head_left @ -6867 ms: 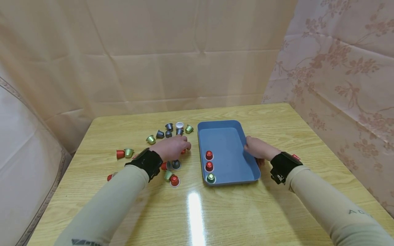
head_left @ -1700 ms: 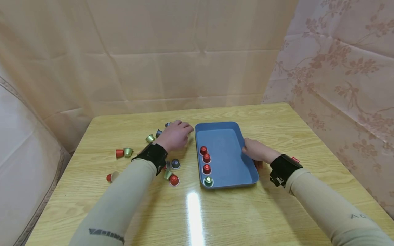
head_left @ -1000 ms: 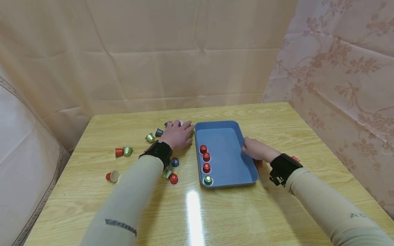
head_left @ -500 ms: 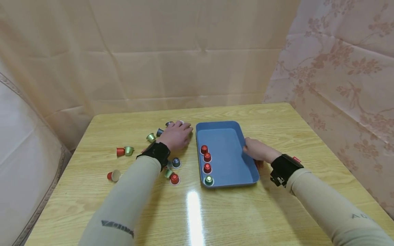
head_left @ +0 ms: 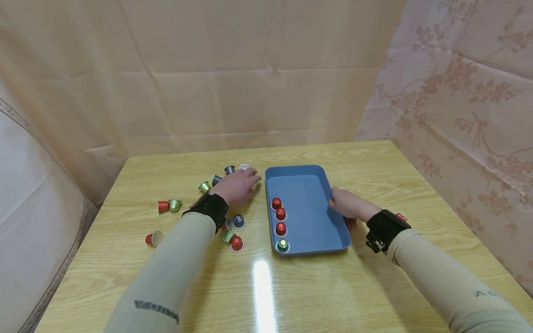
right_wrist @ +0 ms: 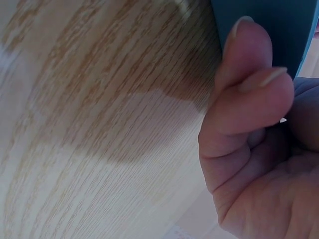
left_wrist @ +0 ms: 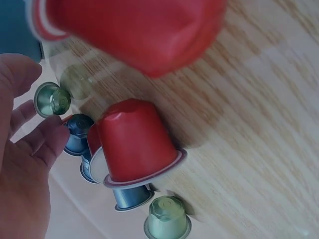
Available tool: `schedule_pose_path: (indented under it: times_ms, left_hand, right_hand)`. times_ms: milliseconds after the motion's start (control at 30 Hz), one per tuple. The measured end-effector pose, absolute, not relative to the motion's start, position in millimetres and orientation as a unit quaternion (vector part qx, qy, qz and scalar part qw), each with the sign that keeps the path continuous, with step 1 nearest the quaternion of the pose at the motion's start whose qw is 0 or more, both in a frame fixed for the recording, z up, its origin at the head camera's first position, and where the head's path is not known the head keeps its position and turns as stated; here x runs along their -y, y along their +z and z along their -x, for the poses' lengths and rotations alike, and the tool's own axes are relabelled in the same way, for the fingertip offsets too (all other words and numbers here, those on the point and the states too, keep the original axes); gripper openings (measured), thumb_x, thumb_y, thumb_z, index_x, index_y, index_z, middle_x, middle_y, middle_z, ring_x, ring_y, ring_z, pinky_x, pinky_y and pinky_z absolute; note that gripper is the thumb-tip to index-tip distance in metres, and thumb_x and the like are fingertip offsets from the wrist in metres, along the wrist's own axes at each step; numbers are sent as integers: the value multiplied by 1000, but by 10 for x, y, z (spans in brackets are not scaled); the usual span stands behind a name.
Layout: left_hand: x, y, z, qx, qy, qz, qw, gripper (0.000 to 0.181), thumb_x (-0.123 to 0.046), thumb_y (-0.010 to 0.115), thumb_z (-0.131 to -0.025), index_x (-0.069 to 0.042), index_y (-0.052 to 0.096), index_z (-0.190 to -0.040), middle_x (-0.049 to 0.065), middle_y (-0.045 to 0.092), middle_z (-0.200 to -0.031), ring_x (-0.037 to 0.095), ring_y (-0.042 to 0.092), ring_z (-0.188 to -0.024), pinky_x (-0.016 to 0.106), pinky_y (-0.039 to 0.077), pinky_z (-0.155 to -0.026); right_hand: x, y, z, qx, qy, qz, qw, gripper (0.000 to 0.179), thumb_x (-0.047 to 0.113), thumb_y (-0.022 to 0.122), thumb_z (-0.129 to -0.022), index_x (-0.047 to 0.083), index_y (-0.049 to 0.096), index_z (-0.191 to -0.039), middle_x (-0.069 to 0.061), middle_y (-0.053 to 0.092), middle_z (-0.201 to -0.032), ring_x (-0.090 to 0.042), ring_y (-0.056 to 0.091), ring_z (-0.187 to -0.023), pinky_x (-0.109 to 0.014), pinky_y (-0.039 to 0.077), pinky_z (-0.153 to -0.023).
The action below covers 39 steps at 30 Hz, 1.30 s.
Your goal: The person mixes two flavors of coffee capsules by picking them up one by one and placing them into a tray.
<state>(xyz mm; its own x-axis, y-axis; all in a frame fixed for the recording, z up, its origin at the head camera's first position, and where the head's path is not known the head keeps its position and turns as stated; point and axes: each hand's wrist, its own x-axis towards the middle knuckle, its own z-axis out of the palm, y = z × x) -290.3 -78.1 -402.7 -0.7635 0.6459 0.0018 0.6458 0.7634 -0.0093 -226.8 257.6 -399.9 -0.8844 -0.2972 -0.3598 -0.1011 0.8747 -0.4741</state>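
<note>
My left hand (head_left: 236, 187) is over the back group of coffee capsules, left of the blue tray (head_left: 308, 208). In the left wrist view its fingers are loosely spread, holding nothing, with fingertips right at a dark blue capsule (left_wrist: 79, 130) and close to a green capsule (left_wrist: 52, 99). Two red capsules (left_wrist: 137, 142) loom nearer that camera. My right hand (head_left: 351, 203) grips the tray's right wall, its fingers bent against the outside in the right wrist view. Along the tray's left wall stand three red capsules (head_left: 281, 214) and a green-gold capsule (head_left: 283, 245), all rim down.
More capsules lie scattered on the wooden table (head_left: 333, 291): a red capsule (head_left: 164, 206) beside a green capsule (head_left: 175, 205) at left, a tipped red capsule (head_left: 149, 239) nearer me, and a small cluster around a dark capsule (head_left: 238, 221). Curtains (head_left: 250, 92) hang behind the table.
Since the oldest frame, a third red capsule has come to stand in the tray, and my left hand has moved to the back group. Lately it drew slightly nearer me, uncovering a white-rimmed capsule.
</note>
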Motion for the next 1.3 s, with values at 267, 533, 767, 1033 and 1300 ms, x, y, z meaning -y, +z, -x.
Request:
schedule_pose_path:
  times_ms: [267,533,767,1033,1300]
  left_hand:
    - [775,-4015,2870,939,-8,343,4,37,-17,56,-98,-10,53,-135,9,49,-132,27,49,-117,41,46,-98]
    - [781,-4018,2863,932,20,362,11,30,-9,54,-99,-10,58,-128,9,53,-121,25,55,-106,36,50,-91]
    - [781,-3990,2832,932,18,363,4,26,-8,55,-98,-13,61,-123,6,54,-113,20,57,-99,34,52,-86]
    - [788,-3968,2823,933,6,358,-22,34,-5,58,-96,-21,61,-126,4,54,-107,16,56,-88,32,53,-76]
    - [781,-3979,2839,934,24,355,-29,30,-9,59,-96,-25,66,-121,3,54,-108,14,57,-87,31,54,-79]
  right_hand:
    - [-2579,-3997,2269,-943,-227,104,219,38,10,30,-102,-14,27,-132,-17,59,-59,-25,56,-37,-39,50,-38]
    - [-2575,-4003,2272,-945,-219,103,218,37,10,30,-102,-14,29,-130,-17,59,-60,-24,56,-36,-37,50,-37]
    - [-2575,-4000,2270,-945,-222,106,218,37,10,30,-102,-14,29,-130,-17,59,-59,-23,56,-36,-37,50,-37]
    - [-2575,-3992,2255,-944,-227,111,214,38,10,30,-103,-14,27,-132,-16,58,-58,-23,55,-36,-37,50,-37]
    - [-2581,-3995,2258,-942,-228,115,216,41,10,29,-103,-14,24,-135,-16,58,-56,-24,56,-36,-37,50,-37]
